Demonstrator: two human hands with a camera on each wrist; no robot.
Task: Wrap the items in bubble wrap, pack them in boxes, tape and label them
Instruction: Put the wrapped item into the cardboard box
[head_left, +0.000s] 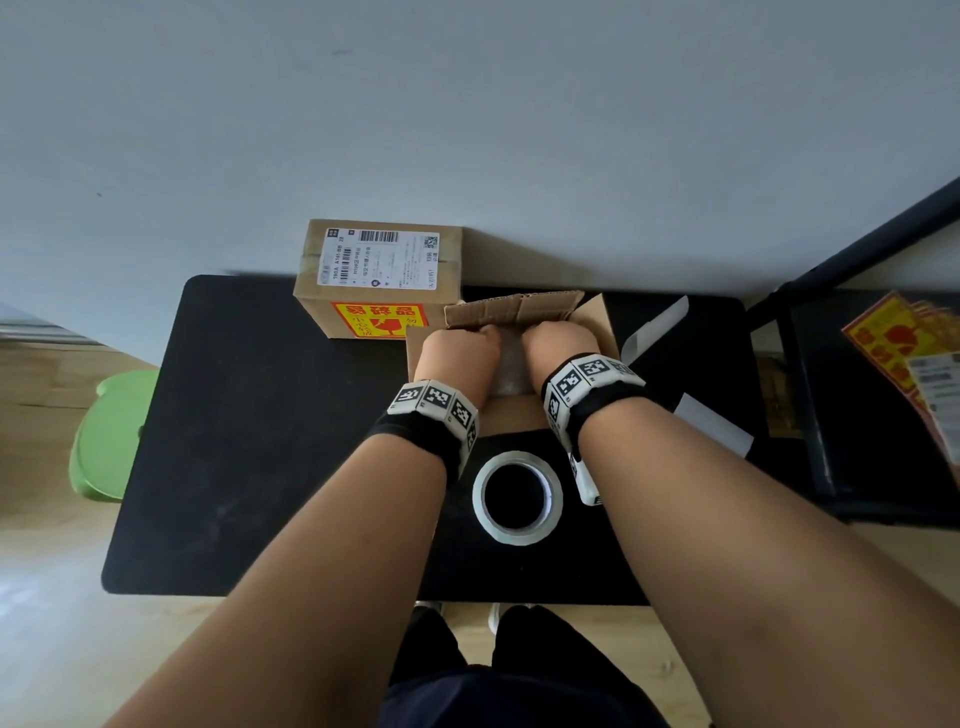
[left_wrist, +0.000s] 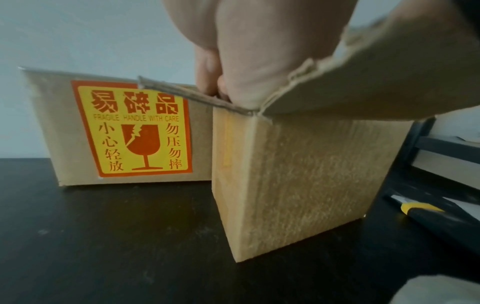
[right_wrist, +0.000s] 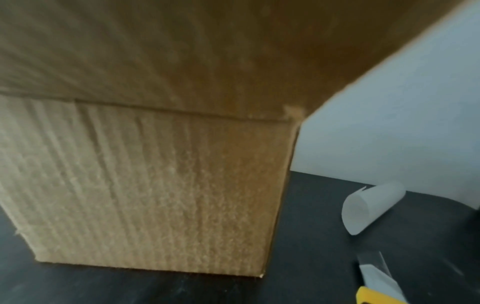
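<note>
Seen from the head camera, both hands reached down into an open cardboard box (head_left: 592, 322) at the centre of the frame. The left hand (head_left: 457, 358) and the right hand (head_left: 558, 345) sat side by side, knuckles up, fingers curled down out of sight inside the box. Between them showed a strip of a bubble-wrapped item (head_left: 511, 364), pale and glossy; most of it was hidden by the hands, and what lay inside the wrap could not be told. Whether the fingers gripped the wrap or only pressed on it could not be told.

In the left wrist view the left hand (left_wrist: 249, 51) filled the top centre, its fingers (left_wrist: 207, 72) bent and dipping behind the box rim, their tips hidden. The right wrist view showed only the open box's wall (right_wrist: 155, 185) and a flap overhead; no fingers were visible.

A sealed box (head_left: 384, 275) stood just beside the open one, upper left of it, carrying a white shipping label (head_left: 382, 257) on top and a red and yellow fragile sticker (left_wrist: 133, 128) on its front.

The surface was a black table (head_left: 260, 441) against a pale grey wall (head_left: 467, 104). A roll of clear tape (head_left: 518, 498) lay below the hands. A utility knife (right_wrist: 374, 281) with a yellow body lay at the lower right, cut off by the frame edge, near a curled white backing sheet (right_wrist: 371, 205). More fragile stickers (head_left: 893, 343) lay at the far right, blurred. A green stool (head_left: 111, 431) stood at the left on a light wooden floor (head_left: 52, 623).
</note>
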